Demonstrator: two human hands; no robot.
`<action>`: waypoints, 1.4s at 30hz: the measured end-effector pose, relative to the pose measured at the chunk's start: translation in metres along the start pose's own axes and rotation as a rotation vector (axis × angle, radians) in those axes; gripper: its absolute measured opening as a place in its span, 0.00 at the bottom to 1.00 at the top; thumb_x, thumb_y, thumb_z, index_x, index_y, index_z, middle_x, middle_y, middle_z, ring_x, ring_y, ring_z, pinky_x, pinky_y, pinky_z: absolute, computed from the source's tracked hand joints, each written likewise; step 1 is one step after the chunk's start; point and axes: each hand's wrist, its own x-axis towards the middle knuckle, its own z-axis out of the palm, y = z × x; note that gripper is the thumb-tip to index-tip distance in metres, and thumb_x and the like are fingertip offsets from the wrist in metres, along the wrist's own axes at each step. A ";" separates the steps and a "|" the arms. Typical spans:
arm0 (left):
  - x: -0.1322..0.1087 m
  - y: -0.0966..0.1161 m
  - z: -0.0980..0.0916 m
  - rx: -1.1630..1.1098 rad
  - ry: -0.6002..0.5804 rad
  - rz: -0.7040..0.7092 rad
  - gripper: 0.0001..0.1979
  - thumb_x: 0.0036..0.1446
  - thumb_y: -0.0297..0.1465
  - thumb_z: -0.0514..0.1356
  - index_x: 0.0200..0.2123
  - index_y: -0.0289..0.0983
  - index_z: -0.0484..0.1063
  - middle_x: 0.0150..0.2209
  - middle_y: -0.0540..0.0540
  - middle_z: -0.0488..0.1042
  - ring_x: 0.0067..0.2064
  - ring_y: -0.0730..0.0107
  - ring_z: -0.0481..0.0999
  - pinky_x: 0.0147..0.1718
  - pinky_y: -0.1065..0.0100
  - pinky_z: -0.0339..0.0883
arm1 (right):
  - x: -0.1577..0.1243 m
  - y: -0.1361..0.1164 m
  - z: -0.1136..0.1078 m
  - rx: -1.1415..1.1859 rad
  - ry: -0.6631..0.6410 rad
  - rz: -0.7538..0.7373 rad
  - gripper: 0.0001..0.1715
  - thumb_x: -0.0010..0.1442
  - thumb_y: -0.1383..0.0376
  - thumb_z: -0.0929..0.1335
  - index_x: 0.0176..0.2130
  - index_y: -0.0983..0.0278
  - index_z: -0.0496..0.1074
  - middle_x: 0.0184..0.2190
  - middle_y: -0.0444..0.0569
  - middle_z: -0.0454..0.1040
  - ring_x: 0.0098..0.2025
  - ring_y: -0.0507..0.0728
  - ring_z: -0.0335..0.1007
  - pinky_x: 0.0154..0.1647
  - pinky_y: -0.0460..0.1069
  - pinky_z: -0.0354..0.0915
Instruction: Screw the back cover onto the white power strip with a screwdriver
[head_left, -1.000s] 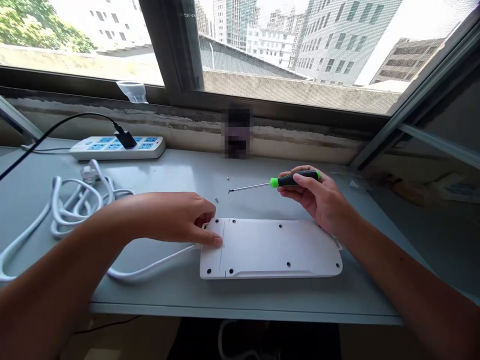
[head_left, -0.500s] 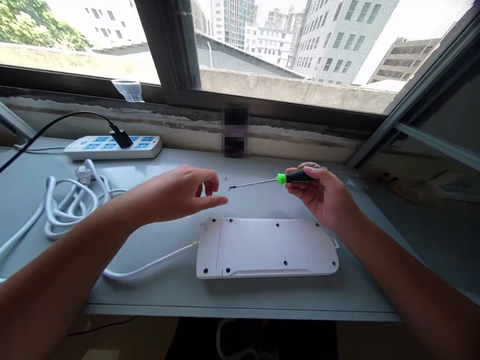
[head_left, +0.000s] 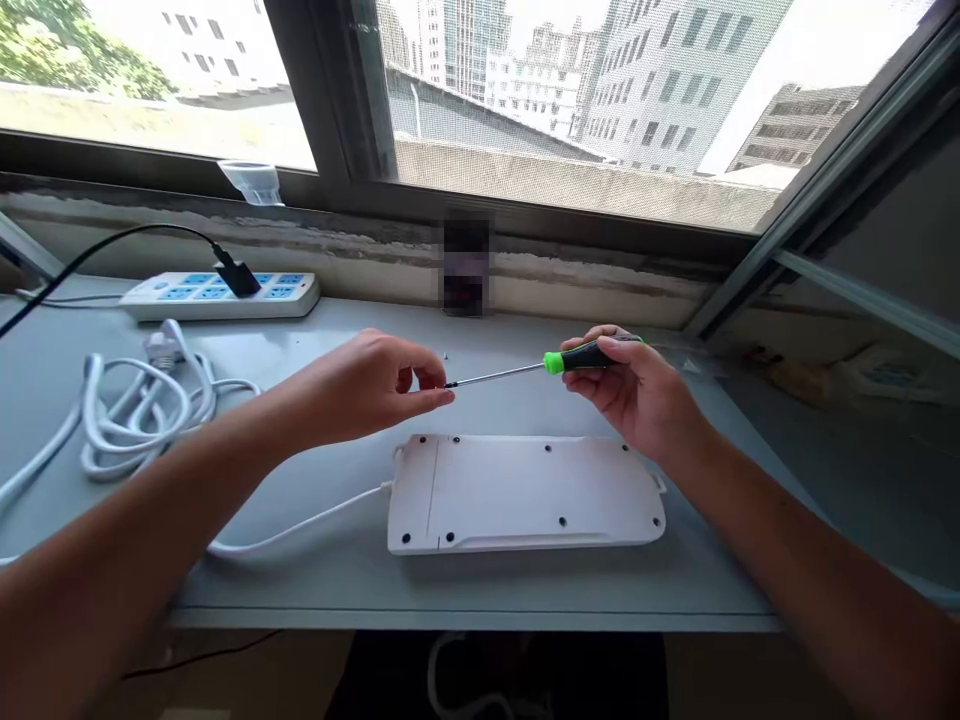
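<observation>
Screwdriver Tip Meets Left Hand Beyond White Casing

Nearest of all, below the front edge of the counter (head_left: pixel 525 592) and on the near side of the casing, a white cord (head_left: pixel 433 680) curves against a dark patch. The white casing (head_left: pixel 499 490) itself lies flat on the counter, with eight dark screw recesses on its upturned face. From its left end a white cable (head_left: pixel 315 522) runs off to the left, passing out of sight by the forearm.

Just beyond the casing, both hands are raised. Above its far right part, the right hand (head_left: pixel 636 385) has its grip closed round the handle of a black-and-green screwdriver (head_left: pixel 553 362), whose shaft points left. Past the casing's far left corner, the left hand (head_left: pixel 394 378) keeps a narrow grip, thumb and fingers at the screwdriver's tip; whether they pinch it cannot be told.

A tiny screw (head_left: pixel 445 356) sits farther beyond the casing. Well to its left lies a thick white coil (head_left: pixel 90 405) with a grey plug (head_left: pixel 160 350). Farther back on that side is a power strip (head_left: pixel 206 311) bearing a black plug (head_left: pixel 236 273). Farthest from the casing are a translucent cup (head_left: pixel 256 183) on the sill and buildings (head_left: pixel 536 90) outside.
</observation>
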 end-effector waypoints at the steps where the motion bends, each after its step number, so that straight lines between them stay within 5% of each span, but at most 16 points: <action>1: 0.000 0.000 0.001 0.000 0.001 0.003 0.19 0.62 0.50 0.63 0.36 0.42 0.84 0.26 0.50 0.78 0.26 0.70 0.71 0.26 0.68 0.61 | 0.000 0.000 0.000 0.002 0.000 0.001 0.11 0.53 0.60 0.78 0.35 0.62 0.77 0.38 0.46 0.85 0.32 0.53 0.82 0.36 0.46 0.80; 11: 0.001 0.000 0.003 0.000 0.030 0.057 0.16 0.63 0.46 0.63 0.36 0.41 0.85 0.24 0.51 0.76 0.24 0.73 0.65 0.25 0.69 0.58 | -0.001 -0.002 0.002 0.018 -0.007 -0.009 0.13 0.52 0.61 0.78 0.35 0.63 0.76 0.37 0.46 0.85 0.31 0.53 0.82 0.34 0.46 0.79; 42: -0.001 0.005 0.005 -0.080 0.026 0.089 0.15 0.62 0.44 0.65 0.35 0.41 0.87 0.30 0.48 0.82 0.26 0.71 0.71 0.25 0.69 0.61 | -0.004 -0.001 -0.002 -0.057 -0.098 -0.033 0.10 0.59 0.61 0.76 0.39 0.62 0.76 0.41 0.47 0.84 0.34 0.53 0.82 0.38 0.48 0.79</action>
